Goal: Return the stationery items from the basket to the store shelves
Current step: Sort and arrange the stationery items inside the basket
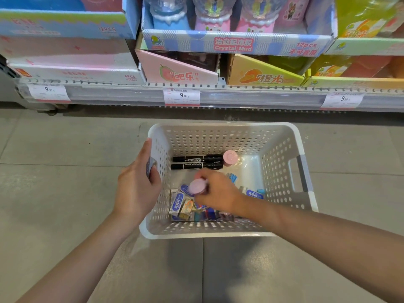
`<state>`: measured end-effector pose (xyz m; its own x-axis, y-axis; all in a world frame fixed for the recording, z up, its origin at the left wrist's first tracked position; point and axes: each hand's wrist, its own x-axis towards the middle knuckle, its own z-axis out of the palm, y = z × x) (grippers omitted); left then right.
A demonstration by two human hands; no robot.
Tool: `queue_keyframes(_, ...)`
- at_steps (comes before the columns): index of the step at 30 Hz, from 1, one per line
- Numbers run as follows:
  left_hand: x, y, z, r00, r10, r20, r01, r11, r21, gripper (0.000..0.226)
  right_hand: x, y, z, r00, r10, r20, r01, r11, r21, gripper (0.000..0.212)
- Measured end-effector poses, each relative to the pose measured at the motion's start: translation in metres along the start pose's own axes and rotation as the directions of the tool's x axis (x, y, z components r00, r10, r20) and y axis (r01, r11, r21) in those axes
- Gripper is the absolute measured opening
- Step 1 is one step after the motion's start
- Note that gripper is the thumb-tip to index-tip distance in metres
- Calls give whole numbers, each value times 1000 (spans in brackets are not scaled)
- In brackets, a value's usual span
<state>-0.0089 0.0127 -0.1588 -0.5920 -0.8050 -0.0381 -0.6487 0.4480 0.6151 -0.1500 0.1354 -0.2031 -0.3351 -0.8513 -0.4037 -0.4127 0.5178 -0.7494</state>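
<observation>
— How far along is the person, reading left to right?

— Early, by the look of it. The left hand (pixel 140 189) grips the left wall of the white basket (pixel 282 162) at its grey handle, steadying it on the floor (pixel 54 171). Inside, against the far wall, two black markers (pixel 196 162) lie side by side, and just to their right stands a pink round tub (pixel 230 157).

— And the other hand?

— The right hand (pixel 215 192) is down in the basket, fingers curled round a second pink tub (pixel 196 186), holding it just above the heap of small packets (pixel 181 203) (erasers or the like; the print is too small to be sure). More blue-labelled packets (pixel 254 194) lie to the right of the wrist.

— So nothing visibly shelved yet?

— That cannot be told from this view. The shelf (pixel 240 97) ahead carries display boxes, one marked Crystal Mud (pixel 234 43), with pink and blue containers. The held tub seems the item in hand; the markers, the other tub and all the packets are still to go.
</observation>
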Motion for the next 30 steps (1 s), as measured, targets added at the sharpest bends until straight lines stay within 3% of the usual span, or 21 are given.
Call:
queue_keyframes(4, 1, 0, 1, 1000, -3, 2, 3, 1000, 2, 60, -15, 20, -34, 881, 372, -292, -303, 918, 255, 33)
queue_keyframes(8, 0, 1, 0, 1000, -2, -8, 2, 999, 34, 60, -1, 40, -53, 718, 517, -466, -452, 856, 252, 34)
queue_keyframes(11, 0, 1, -1, 1000, 7, -10, -7, 999, 47, 59, 11, 47, -55, 632, 598, -494, -526, 798, 294, 34)
queue_keyframes(17, 0, -1, 0, 1000, 21, -8, -21, 999, 46, 59, 17, 50, -52, 678, 566, -469, -498, 823, 274, 37)
queue_keyframes(24, 0, -3, 1, 1000, 25, -10, -25, 999, 40, 60, 19, 54, -46, 672, 559, -485, -416, 827, 377, 36)
queue_keyframes(30, 1, -3, 0, 999, 35, 3, -35, 999, 38, 60, 17, 54, -42, 658, 600, -454, -410, 792, 452, 58)
